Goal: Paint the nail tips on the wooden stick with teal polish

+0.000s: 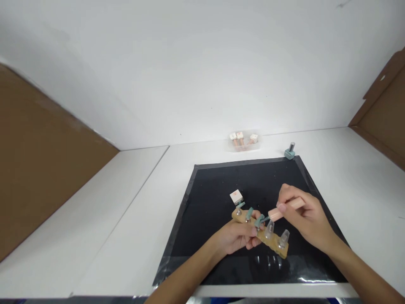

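My left hand (238, 236) is closed around the middle of a yellowish nail tip stand (274, 244), held tilted above the black mat. Several nail tips stand on its metal pegs. Those toward the left, like this green nail tip (249, 212), are coated grey-green, while the clear nail tip (284, 238) at the right end is uncoated. In my right hand (306, 215) is a nail polish brush (286, 209) with a pink handle. Its green bristles meet the middle nail tip. A white-topped polish bottle (236, 196) sits just beyond the stand's left end, partly hidden.
The black mat (221, 181) lies taped on a white table (142, 219). Near the back wall, a clear plastic box (243, 147) holds several white-and-pink pieces. A green bottle with a silver cap (290, 152) stands at the mat's far right corner. Brown cardboard panels (38, 160) flank both sides.
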A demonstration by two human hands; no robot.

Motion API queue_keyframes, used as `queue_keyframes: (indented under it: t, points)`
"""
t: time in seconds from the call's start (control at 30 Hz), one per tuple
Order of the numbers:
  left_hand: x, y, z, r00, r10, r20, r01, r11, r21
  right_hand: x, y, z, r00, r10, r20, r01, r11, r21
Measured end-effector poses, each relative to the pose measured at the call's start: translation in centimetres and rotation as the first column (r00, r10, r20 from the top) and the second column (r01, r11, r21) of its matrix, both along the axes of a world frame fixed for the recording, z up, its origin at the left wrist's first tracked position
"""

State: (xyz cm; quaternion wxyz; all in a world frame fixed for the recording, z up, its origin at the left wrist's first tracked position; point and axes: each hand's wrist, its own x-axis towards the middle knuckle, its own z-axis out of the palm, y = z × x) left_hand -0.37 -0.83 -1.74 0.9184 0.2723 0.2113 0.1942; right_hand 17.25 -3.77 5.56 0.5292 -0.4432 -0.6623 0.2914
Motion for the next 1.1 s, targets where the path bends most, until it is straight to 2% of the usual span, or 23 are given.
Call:
queue_keyframes:
  t: [0.1, 0.27, 0.4, 0.5, 0.6, 0.7, 0.8, 0.9, 1.0, 1.1]
  points:
    - [0.07, 0.01, 0.03, 1.000, -0.004, -0.006, 0.004, 1.000, -0.007, -0.05, 0.11, -0.02, 0.998, 0.053, 0.045, -0.051, 0.998, -0.041]
    - [0.01, -0.05, -0.48, 1.000, 0.005, 0.012, -0.005, 1.000, -0.004, -0.02, 0.16, -0.08, 0.998, -0.049, 0.045, 0.051, 0.997, -0.064]
    - [-0.07, -0.03, -0.69, 0.999, 0.018, 0.037, -0.018, 1.000, -0.016, 0.09, 0.01, -0.13, 0.999, 0.028, -0.047, -0.031, 0.998, -0.057]
    - [0.03, 0.05, -0.46, 0.999, 0.005, 0.032, -0.005, 1.000, -0.005, 0.09, 0.08, -0.21, 0.998, 0.067, 0.007, -0.066, 0.996, -0.062]
    - [0.14, 0.11, -0.18, 1.000, -0.001, 0.018, 0.001, 1.000, 0.009, 0.03, 0.21, -0.22, 0.996, 0.001, 0.091, 0.006, 0.997, -0.075]
    - [0.12, 0.08, -0.02, 1.000, -0.006, -0.001, 0.006, 1.000, 0.012, 0.03, 0.18, -0.16, 0.996, -0.065, 0.067, 0.070, 0.995, -0.069]
    - [0.02, 0.04, 0.04, 1.000, -0.017, 0.002, 0.017, 1.000, 0.017, 0.05, 0.07, -0.12, 1.000, -0.006, -0.006, 0.005, 0.998, -0.061]
    - [-0.05, 0.07, 0.07, 0.999, -0.032, 0.012, 0.032, 0.999, 0.009, 0.05, 0.09, -0.16, 0.998, 0.062, 0.010, -0.061, 0.996, -0.066]
    - [-0.11, 0.13, 0.07, 0.999, -0.033, 0.003, 0.033, 0.999, 0.008, 0.07, 0.22, -0.20, 0.998, -0.012, 0.060, 0.017, 0.997, -0.080]
    - [-0.14, 0.15, 0.08, 1.000, -0.024, -0.002, 0.024, 1.000, 0.004, 0.15, 0.23, -0.22, 0.999, -0.049, 0.008, 0.049, 0.997, -0.067]
